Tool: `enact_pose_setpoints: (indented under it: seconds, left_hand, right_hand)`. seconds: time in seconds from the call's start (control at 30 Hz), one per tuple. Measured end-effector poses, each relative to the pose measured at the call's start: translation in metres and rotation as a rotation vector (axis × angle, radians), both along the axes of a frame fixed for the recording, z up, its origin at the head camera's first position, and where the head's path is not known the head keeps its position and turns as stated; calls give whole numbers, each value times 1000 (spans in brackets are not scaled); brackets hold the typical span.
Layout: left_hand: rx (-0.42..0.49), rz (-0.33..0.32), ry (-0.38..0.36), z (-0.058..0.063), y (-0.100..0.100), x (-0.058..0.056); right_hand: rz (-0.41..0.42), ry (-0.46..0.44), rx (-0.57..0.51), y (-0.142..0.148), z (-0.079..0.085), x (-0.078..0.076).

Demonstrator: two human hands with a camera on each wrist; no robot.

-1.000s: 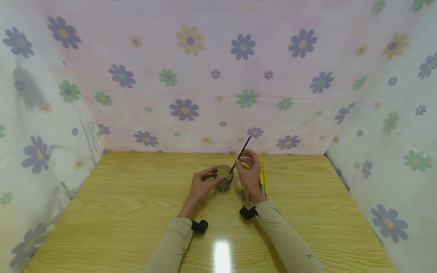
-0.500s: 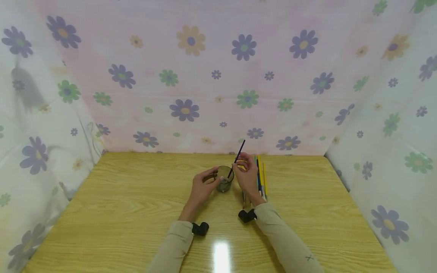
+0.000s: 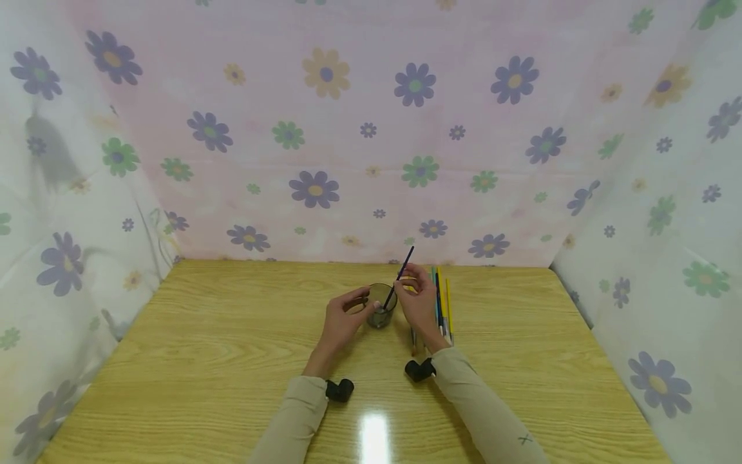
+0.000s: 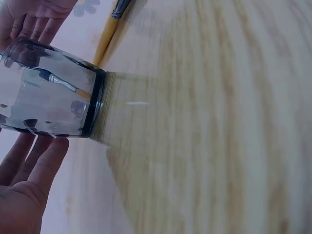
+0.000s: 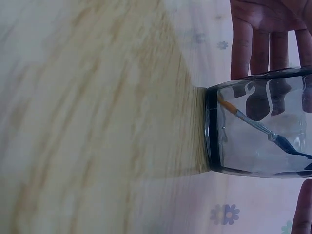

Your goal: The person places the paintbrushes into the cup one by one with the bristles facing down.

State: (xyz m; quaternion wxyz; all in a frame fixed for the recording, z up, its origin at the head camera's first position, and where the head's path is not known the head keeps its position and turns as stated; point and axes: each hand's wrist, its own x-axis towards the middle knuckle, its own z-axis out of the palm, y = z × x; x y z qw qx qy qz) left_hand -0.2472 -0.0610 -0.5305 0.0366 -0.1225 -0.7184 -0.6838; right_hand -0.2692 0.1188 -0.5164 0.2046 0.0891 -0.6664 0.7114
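Note:
A clear dark-tinted glass (image 3: 379,319) stands upright on the wooden table. My left hand (image 3: 342,319) holds it from the left, fingers at the far side and thumb at the near side. My right hand (image 3: 418,308) pinches a thin dark-handled paintbrush (image 3: 404,265) over the rim. The brush leans, with its orange bristles down inside the glass (image 5: 258,165). In the right wrist view the bristle tip (image 5: 226,104) is near the base. The left wrist view also shows the brush's metal ferrule (image 4: 63,83) through the glass wall.
Several paintbrushes with yellow, teal and dark handles (image 3: 444,299) lie side by side on the table (image 3: 203,361), just right of and partly under my right hand. A flowered cloth (image 3: 359,148) hangs behind the table and on both sides.
My right hand has moved a little left and toward me, and the paintbrush has gone lower into the glass. The left hand and the glass have stayed nearly in place.

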Motion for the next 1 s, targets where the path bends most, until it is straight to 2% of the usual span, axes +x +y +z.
enact_pose_setpoints:
  seconds: [0.17, 0.33, 0.4, 0.67, 0.9, 1.0]
  left_hand:
    - [7, -4, -24, 4, 2, 2]
    - [2, -27, -26, 20, 1, 11]
    - [1, -29, -19, 23, 1, 12]
    - [4, 4, -23, 0, -1, 2]
    - [-29, -1, -5, -1, -2, 0]
    - [-45, 2, -6, -1, -1, 0]
  right_hand:
    - [-13, -4, 25, 5, -1, 3]
    - [-19, -11, 47, 17, 2, 8]
    - [-16, -22, 66, 23, 2, 8]
    - [4, -84, 96, 55, 10, 13]
    - [-31, -199, 125, 89, 6, 21]
    - [-68, -217, 145, 101, 3, 24]
